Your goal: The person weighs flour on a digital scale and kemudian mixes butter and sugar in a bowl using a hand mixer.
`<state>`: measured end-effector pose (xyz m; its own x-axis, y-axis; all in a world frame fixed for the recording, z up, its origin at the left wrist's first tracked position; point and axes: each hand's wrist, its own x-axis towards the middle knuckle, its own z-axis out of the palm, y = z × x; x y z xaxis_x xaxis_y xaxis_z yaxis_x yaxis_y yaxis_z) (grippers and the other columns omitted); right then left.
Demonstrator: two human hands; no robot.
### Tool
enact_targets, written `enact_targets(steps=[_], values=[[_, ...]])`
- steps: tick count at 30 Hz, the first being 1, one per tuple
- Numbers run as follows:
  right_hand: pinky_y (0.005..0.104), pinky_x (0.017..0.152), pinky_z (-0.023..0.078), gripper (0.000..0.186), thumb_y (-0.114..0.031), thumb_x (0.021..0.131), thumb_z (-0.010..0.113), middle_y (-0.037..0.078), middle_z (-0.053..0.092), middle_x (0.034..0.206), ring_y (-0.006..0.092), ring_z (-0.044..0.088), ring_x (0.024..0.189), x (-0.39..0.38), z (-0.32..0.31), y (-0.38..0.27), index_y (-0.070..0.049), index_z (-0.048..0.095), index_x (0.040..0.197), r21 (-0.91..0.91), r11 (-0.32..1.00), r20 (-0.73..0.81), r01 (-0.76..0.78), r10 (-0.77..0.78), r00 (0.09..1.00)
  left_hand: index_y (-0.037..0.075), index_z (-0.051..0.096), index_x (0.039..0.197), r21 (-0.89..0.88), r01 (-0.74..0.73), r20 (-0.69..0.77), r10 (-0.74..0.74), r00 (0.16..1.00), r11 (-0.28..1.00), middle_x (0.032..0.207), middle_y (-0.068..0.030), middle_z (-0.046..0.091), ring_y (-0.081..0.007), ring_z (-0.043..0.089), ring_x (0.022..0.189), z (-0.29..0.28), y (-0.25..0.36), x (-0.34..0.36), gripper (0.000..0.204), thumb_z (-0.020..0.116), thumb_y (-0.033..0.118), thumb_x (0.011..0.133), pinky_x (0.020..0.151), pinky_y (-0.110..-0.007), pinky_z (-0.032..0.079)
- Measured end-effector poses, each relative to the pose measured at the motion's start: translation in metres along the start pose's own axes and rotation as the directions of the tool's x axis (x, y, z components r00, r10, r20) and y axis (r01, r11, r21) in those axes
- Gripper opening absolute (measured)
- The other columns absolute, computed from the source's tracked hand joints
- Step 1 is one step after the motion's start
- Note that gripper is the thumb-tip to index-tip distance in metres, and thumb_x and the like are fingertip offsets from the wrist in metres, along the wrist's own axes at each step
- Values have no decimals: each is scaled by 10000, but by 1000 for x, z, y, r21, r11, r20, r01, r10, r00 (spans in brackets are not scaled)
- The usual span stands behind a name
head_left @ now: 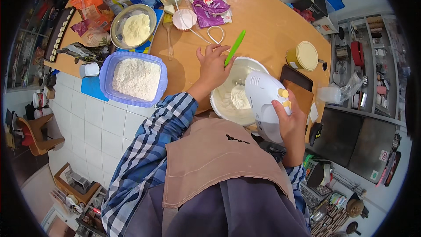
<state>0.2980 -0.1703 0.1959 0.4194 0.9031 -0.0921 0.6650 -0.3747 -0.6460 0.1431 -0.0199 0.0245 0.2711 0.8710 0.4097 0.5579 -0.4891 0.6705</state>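
Note:
A white mixing bowl (219,105) with pale, creamy batter (239,98) stands at the table edge in front of me. My right hand (291,123) is wrapped round a white hand mixer (265,92) with yellow buttons. Its beaters reach down into the batter. At the bowl's left rim is my left hand (214,68), its fingers spread and bent, the thumb side against the rim. Close by that thumb, a bright green spatula (235,48) leans out over the rim; its lower end is hidden. A white cord (193,30) runs behind my left fingers.
To the left stand a lilac tub (105,81) of flour and a bowl (115,28) of pale yellow powder. A brush (169,39), paper cups (184,19) and a purple packet (210,11) lie farther back. A yellow-lidded tub (306,55) and dark tray (296,77) are at right.

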Motion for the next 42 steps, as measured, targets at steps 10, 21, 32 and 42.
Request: enact_targets(steps=[10,21,32,42], values=[[358,718,512,525,-254,849,680,264,666,933,295,689,837,-14,-18,5,42,523,1253,-121,991,80,-55,65,995,47,710,788,4,9,4,-9,1000,1000,1172,-29,609,-272,448,1154,2,-3,-2,282,608,289,891,971,-635,192],[358,739,517,605,-259,807,734,282,652,958,344,680,868,-40,-22,2,54,504,1271,-84,996,225,17,3,974,45,706,767,-1,19,21,-19,1000,1000,1177,-26,606,-272,445,1163,2,-1,-1,293,605,289,893,974,-628,191],[358,716,520,567,-246,837,704,285,655,926,329,689,851,-10,9,-7,80,504,1255,44,995,121,89,-94,988,34,702,767,-42,19,14,-19,1000,999,1169,-31,608,-277,445,1162,1,-1,0,306,598,290,899,977,-618,188],[358,754,519,627,-299,825,713,270,664,962,326,687,885,-10,20,2,60,490,1288,89,993,209,78,-96,973,37,712,799,-55,18,26,-17,1000,998,1163,-31,611,-271,446,1168,3,-2,1,315,585,305,906,988,-611,178]])
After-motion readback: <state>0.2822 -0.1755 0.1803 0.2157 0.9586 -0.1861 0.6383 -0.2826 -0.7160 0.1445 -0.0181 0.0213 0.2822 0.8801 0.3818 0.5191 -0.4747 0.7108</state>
